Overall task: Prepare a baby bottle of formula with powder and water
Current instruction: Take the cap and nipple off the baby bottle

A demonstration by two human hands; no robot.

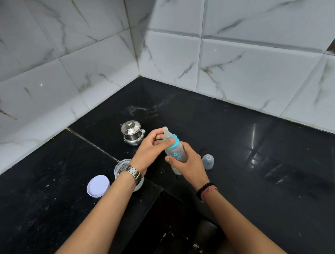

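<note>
**Teal collar on, bottle close to ready**

Teal plastic rings the neck of the bottle [174,153], with the teat fitted above it, so filling looks done and the top seems to be getting tightened. The left hand [152,147] curls its fingers round the collar; the right hand [186,162] wraps the body, thumb across the printed flowers. The bottle hangs tilted between both hands, off the counter [257,159]. It is clear, with pale liquid low down. Probably left: shaking and capping. The cap [207,161] sits just beyond the right fingers; the open jar [122,166] lies under the left wrist, its lid [98,185] beside it. A steel pot [132,132] stands past the left fingers.
</note>
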